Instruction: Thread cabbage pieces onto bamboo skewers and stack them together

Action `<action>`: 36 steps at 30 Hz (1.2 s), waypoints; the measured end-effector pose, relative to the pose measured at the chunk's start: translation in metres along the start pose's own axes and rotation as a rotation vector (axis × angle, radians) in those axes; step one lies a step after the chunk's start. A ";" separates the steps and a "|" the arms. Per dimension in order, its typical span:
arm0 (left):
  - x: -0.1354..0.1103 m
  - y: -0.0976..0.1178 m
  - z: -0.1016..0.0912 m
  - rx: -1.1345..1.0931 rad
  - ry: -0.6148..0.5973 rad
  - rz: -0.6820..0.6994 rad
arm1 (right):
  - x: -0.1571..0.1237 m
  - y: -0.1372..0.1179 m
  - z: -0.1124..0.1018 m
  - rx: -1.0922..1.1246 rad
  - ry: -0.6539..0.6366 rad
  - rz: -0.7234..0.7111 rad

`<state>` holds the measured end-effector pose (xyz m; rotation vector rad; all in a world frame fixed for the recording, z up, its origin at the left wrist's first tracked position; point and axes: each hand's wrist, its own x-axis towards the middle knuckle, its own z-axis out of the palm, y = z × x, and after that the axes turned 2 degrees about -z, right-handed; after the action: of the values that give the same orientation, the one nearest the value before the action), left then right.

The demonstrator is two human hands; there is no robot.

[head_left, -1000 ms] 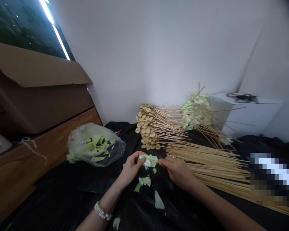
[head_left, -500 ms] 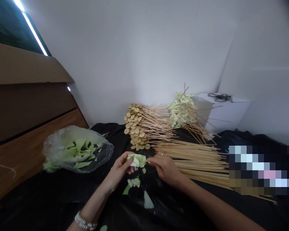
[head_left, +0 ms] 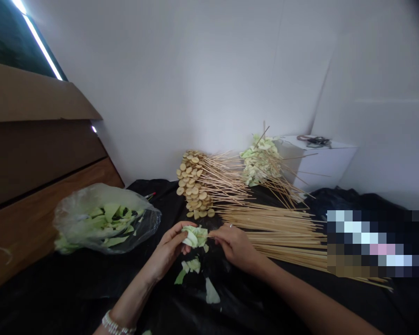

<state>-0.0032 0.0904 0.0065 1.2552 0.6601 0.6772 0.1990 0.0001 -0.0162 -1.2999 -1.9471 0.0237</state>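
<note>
"Cabbage wad (head_left: 192, 236), where's it sitting?"

"Between the person's two hands, at twelve o'clock from the wrists."

"And the fingers?"

"Left hand (head_left: 167, 251) curls closed around it; right hand (head_left: 235, 246) pinches a bamboo skewer (head_left: 212, 237) against it. Plastic bag (head_left: 104, 221) lies at nine o'clock."

No readable text, labels, or signs
</note>
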 end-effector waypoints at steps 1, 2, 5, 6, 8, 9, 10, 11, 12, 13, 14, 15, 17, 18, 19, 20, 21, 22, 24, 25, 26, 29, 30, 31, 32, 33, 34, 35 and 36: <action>0.000 0.000 0.001 -0.001 0.000 0.001 | 0.000 0.000 0.000 -0.009 -0.006 0.003; 0.000 0.000 0.001 -0.003 0.000 -0.001 | 0.000 0.001 0.001 -0.012 -0.012 0.008; 0.000 0.000 0.001 -0.015 -0.009 -0.016 | -0.001 0.002 0.002 0.017 -0.022 0.028; 0.000 -0.001 0.001 -0.019 -0.015 -0.019 | -0.001 0.002 0.002 0.028 -0.024 0.032; 0.001 -0.002 0.000 -0.023 -0.029 -0.019 | -0.001 0.002 0.003 0.045 -0.026 0.038; 0.001 -0.003 0.000 -0.024 -0.033 -0.015 | -0.001 0.001 0.003 0.053 -0.027 0.041; 0.001 -0.004 0.000 -0.024 -0.034 -0.010 | -0.001 0.000 0.003 0.063 -0.029 0.045; 0.001 -0.004 0.000 -0.023 -0.032 -0.007 | 0.000 -0.001 0.003 0.075 -0.028 0.049; 0.001 -0.005 0.000 -0.022 -0.029 -0.009 | 0.000 -0.002 0.002 0.087 -0.027 0.050; 0.001 -0.005 0.000 -0.023 -0.025 -0.012 | 0.000 -0.002 0.002 0.098 -0.026 0.048; 0.001 -0.005 0.001 -0.026 -0.024 -0.014 | 0.000 -0.003 0.002 0.106 -0.023 0.044; 0.001 -0.004 0.001 -0.031 -0.025 -0.015 | 0.001 -0.003 0.003 0.112 -0.021 0.040; 0.000 -0.002 0.002 -0.045 -0.030 -0.012 | 0.001 -0.003 0.003 0.124 -0.015 0.034; 0.000 0.000 0.003 -0.051 -0.031 -0.013 | 0.001 -0.003 0.003 0.129 -0.015 0.035; -0.001 0.001 0.004 -0.055 -0.033 -0.019 | 0.001 -0.003 0.003 0.130 -0.014 0.038; -0.001 0.003 0.004 -0.058 -0.034 -0.029 | 0.001 -0.003 0.003 0.127 -0.016 0.039; -0.002 0.005 0.005 -0.059 -0.035 -0.040 | 0.001 -0.004 0.002 0.121 -0.021 0.039; -0.002 0.006 0.005 -0.059 -0.035 -0.047 | 0.001 -0.004 0.002 0.112 -0.026 0.038; -0.002 0.006 0.004 -0.052 -0.029 -0.044 | 0.001 -0.003 0.001 0.096 -0.028 0.036; -0.002 0.006 0.003 -0.044 -0.022 -0.032 | 0.001 -0.003 0.001 0.091 -0.025 0.037; -0.001 0.005 0.002 -0.036 -0.012 -0.015 | 0.001 -0.002 0.001 0.085 -0.019 0.042; 0.001 0.002 -0.002 -0.021 0.019 0.038 | 0.001 0.001 0.002 0.066 0.015 0.060; 0.001 0.002 -0.002 -0.020 0.027 0.046 | 0.001 0.002 0.003 0.059 0.025 0.064; 0.002 0.002 -0.003 -0.021 0.033 0.045 | 0.001 0.003 0.003 0.054 0.032 0.066; 0.002 0.003 -0.002 -0.023 0.037 0.041 | 0.000 0.003 0.003 0.049 0.035 0.066; 0.002 0.003 -0.002 -0.025 0.038 0.033 | 0.000 0.004 0.004 0.046 0.034 0.065; 0.001 0.004 -0.001 -0.027 0.038 0.022 | 0.000 0.003 0.004 0.045 0.031 0.062; 0.001 0.005 0.001 -0.031 0.037 0.011 | 0.000 0.003 0.004 0.047 0.028 0.059; 0.000 0.006 0.002 -0.036 0.036 0.003 | 0.000 0.003 0.004 0.051 0.028 0.056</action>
<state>-0.0022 0.0902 0.0125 1.2138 0.6735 0.7127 0.1984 0.0030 -0.0205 -1.3135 -1.8742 0.0817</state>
